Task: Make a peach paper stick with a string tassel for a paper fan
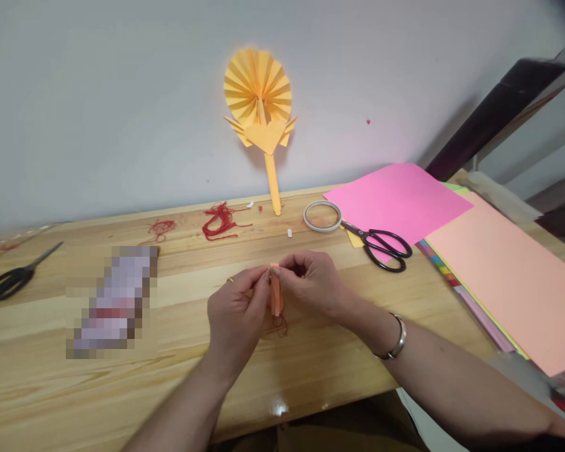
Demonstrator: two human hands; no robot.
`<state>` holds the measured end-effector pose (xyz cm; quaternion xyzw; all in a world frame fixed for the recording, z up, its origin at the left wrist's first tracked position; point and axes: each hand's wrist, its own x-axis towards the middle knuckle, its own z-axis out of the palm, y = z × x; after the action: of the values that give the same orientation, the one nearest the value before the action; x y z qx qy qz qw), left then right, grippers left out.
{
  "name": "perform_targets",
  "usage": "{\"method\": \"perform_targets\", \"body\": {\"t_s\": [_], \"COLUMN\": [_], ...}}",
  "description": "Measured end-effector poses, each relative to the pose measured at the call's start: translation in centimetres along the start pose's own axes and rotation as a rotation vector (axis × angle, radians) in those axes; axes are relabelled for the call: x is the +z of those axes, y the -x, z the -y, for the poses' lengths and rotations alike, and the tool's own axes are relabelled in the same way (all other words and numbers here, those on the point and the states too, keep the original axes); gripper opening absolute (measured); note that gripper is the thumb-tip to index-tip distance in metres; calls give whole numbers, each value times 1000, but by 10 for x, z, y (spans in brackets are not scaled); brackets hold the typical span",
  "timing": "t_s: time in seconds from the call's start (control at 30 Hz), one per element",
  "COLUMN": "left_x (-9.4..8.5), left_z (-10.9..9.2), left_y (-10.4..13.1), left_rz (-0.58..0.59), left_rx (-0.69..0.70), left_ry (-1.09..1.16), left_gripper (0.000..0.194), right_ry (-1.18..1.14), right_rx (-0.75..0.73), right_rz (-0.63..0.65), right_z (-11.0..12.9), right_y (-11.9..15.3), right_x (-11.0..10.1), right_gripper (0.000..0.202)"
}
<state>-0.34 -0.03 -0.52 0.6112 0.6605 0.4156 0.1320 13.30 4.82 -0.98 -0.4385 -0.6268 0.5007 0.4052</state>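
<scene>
Between my two hands is a narrow strip of folded orange paper, held upright above the wooden table. My left hand pinches its top edge from the left, thumb and fingertips together. From the right, my right hand pinches the same top end, its thumb lying on the front of the paper. A thin red thread loops out from the lower end of the strip. The fingertips partly hide the paper's top.
A yellow paper fan leans on the wall. Red thread, a tape roll and black-handled scissors lie behind my hands. Pink paper and orange sheets are at right. More scissors and a blurred-out object lie left.
</scene>
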Motion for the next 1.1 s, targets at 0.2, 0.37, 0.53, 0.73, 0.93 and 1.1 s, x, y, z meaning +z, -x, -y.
{"method": "perform_targets", "body": {"t_s": [0.2,0.37,0.53,0.73,0.93,1.1], "left_x": [0,0,-2,-2,-2,-4], "left_z": [1,-2,-5,-6,-6,-5], "left_y": [-1,-1,-3,-4,-6,-8], "left_rz": [11,14,29,37,77,105], "left_rx": [-120,-213,-272,-301,-412,-443], "left_ry": [65,114,140,212,352,375], "left_gripper": [15,15,15,15,14,16], "right_ry": [-26,-43,-48,-55,-72,-72], "right_rx": [21,42,42,43,53,52], "right_rz": [8,25,23,-1,-5,-6], "right_z": [-1,0,1,-1,0,1], "right_y": [-1,-2,-2,-2,-1,-1], "right_x": [0,-1,-1,0,-1,-1], "right_gripper": [18,20,20,20,19,18]}}
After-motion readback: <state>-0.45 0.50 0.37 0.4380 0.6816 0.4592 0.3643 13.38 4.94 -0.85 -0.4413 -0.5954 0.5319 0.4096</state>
